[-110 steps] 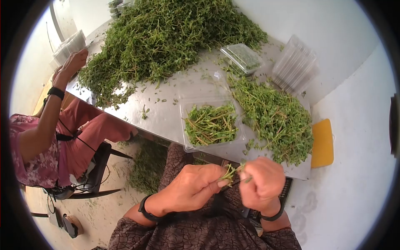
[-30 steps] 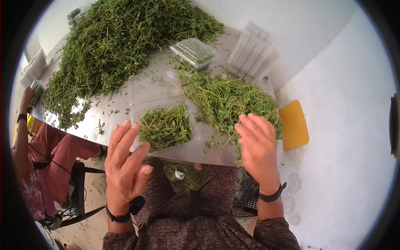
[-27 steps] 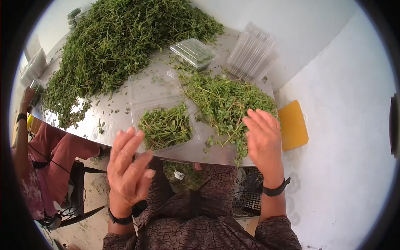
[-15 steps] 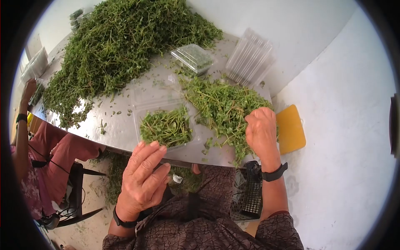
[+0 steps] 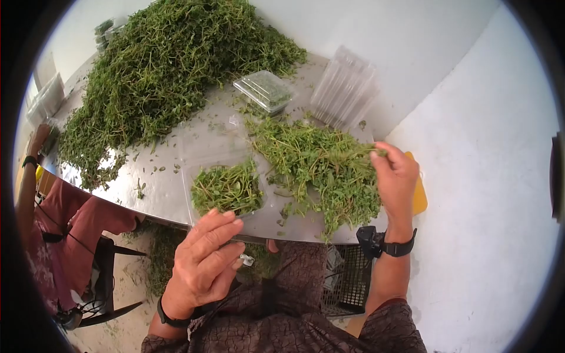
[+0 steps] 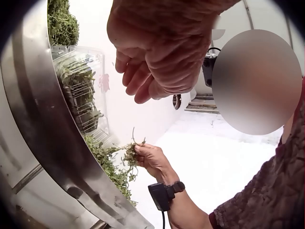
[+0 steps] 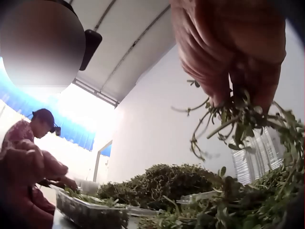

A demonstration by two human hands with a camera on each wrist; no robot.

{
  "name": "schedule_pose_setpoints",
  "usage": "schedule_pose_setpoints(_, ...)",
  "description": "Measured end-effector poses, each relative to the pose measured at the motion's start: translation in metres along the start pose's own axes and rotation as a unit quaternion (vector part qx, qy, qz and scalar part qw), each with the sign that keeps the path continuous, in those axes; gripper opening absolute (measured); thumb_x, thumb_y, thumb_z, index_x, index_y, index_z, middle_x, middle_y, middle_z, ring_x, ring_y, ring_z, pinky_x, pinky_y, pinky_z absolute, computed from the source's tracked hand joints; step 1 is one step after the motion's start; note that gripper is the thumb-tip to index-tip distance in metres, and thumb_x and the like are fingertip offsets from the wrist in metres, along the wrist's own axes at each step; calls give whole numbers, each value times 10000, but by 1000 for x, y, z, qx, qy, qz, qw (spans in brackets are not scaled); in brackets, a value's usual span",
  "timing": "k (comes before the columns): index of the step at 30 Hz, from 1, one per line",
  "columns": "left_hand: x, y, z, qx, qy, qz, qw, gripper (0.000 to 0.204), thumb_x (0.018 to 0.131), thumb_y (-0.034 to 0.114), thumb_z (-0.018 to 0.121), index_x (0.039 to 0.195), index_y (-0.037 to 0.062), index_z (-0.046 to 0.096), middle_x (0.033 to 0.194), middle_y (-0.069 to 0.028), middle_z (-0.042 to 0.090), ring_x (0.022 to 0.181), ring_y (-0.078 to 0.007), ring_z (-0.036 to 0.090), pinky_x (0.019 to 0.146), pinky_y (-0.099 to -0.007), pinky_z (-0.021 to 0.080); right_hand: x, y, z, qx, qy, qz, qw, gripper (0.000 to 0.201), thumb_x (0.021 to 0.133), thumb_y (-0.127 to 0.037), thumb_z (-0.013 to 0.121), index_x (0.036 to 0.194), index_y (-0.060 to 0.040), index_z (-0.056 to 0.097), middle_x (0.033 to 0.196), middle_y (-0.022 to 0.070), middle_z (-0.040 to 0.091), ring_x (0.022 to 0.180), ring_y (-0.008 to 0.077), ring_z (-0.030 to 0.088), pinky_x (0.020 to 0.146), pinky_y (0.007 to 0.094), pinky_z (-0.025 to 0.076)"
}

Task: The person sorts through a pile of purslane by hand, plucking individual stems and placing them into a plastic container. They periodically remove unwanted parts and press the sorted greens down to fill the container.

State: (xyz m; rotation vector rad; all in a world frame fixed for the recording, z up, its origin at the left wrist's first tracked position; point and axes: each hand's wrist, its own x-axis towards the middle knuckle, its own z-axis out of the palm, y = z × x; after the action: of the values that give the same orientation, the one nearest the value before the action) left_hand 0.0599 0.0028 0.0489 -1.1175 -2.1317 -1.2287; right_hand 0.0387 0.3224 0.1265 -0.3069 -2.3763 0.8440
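My right hand (image 5: pixel 395 176) pinches green stems at the right side of the smaller pile of greens (image 5: pixel 323 167); in the right wrist view sprigs (image 7: pixel 238 119) hang from its fingertips. Near the table's front edge my left hand (image 5: pixel 209 256) hovers with fingers loosely bent and nothing in them. Just beyond it lies an open clear container (image 5: pixel 188 200) filled with cut greens (image 5: pixel 228 187), its lid folded back. In the left wrist view the left hand (image 6: pixel 159 52) is above the table edge, and the right hand (image 6: pixel 153 160) holds a sprig.
A large heap of greens (image 5: pixel 170 70) covers the back left. Behind the small pile stand a closed container (image 5: pixel 265 91) and stacked clear containers (image 5: pixel 344 88). A yellow board (image 5: pixel 419 194) is at the right, a black crate (image 5: pixel 347 279) below. Another person (image 5: pixel 76 229) sits left.
The right hand has gone from open above the small pile to pinching stems at its right side. The left hand has moved slightly right and down, still empty. Earlier, both hands held a sprig together.
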Motion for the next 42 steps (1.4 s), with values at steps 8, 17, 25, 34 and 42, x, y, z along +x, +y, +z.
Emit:
schedule_pose_setpoints(8,16,4,8,-123,1,-38,992,149,801,40,621,929,0,685,1126,-183,678,1113,-380,631,973,-485,490,19,7,2,358,91,-12,929,177,958,-83,581,1022,75,627,845,75,673,723,141,664,647,252,512)
schedule_pose_setpoints(17,34,16,32,-292,14,-126,948,256,876,53,585,1111,-20,653,1203,-199,653,1153,-330,622,980,-400,476,9,-15,7,560,36,153,814,212,983,-172,538,1030,28,590,837,142,632,597,148,571,438,237,432)
schedule_pose_setpoints(25,43,24,67,-290,23,-130,948,487,907,75,567,1376,-18,474,1412,-204,504,1307,-318,493,1065,-389,389,-31,-33,25,682,-85,172,706,196,983,-157,501,1033,24,558,824,158,587,521,120,474,388,207,326)
schedule_pose_setpoints(34,62,19,110,-332,53,-141,931,463,946,95,575,1371,-42,455,1209,-231,625,1130,-311,625,931,-364,494,-35,-34,44,690,-96,149,702,201,983,-166,516,1017,23,579,842,155,629,540,143,526,420,220,401)
schedule_pose_setpoints(42,64,14,105,-473,10,-315,823,299,994,39,470,1256,18,611,878,-19,663,764,-72,594,689,-218,507,-16,-11,52,627,18,193,754,179,987,-160,495,1015,-1,571,912,155,655,714,215,616,643,348,510)
